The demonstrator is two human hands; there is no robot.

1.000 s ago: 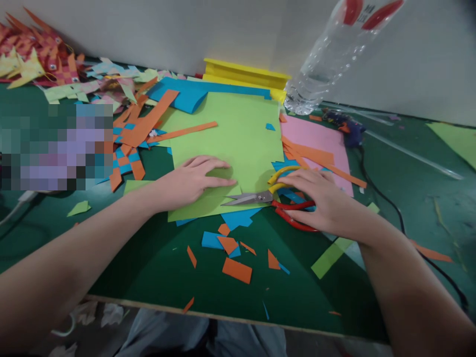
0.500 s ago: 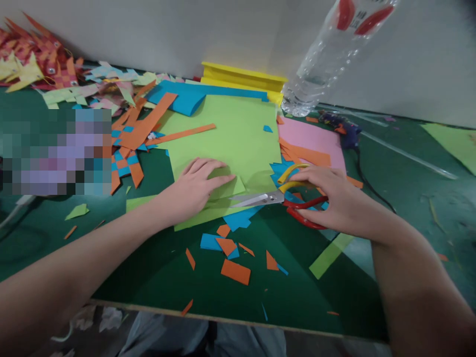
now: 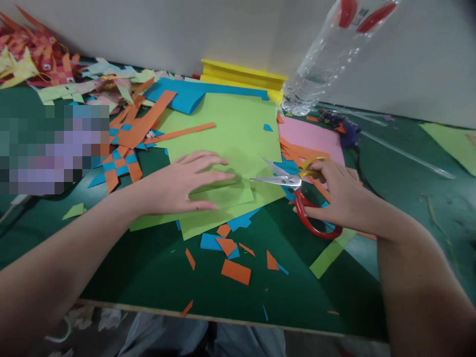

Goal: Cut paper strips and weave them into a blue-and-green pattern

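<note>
My right hand [image 3: 344, 196] grips a pair of scissors [image 3: 296, 182] with one yellow and one red handle loop. Their blades are spread apart above the light green paper [image 3: 238, 124] and point left. My left hand [image 3: 169, 186] is over the same paper, its fingers stretched and the thumb apart. Between that thumb and the fingers, a smaller light green piece [image 3: 234, 195] lies on the larger sheet; whether the hand touches it I cannot tell. A woven blue and orange paper piece [image 3: 121, 161] with long strips lies left of the sheet.
A water bottle [image 3: 316, 69] leans at the back right. Near it lie pink paper [image 3: 316, 136] and a dark tool with a cord [image 3: 345, 130]. Orange scraps [image 3: 236, 271] are scattered near the table's front edge. Red woven paper figures [image 3: 48, 54] fill the back left.
The scissors have moved up and right from beside my left hand, and their blades have opened wider. My left hand has shifted left and its thumb now shows, spread away from the fingers.
</note>
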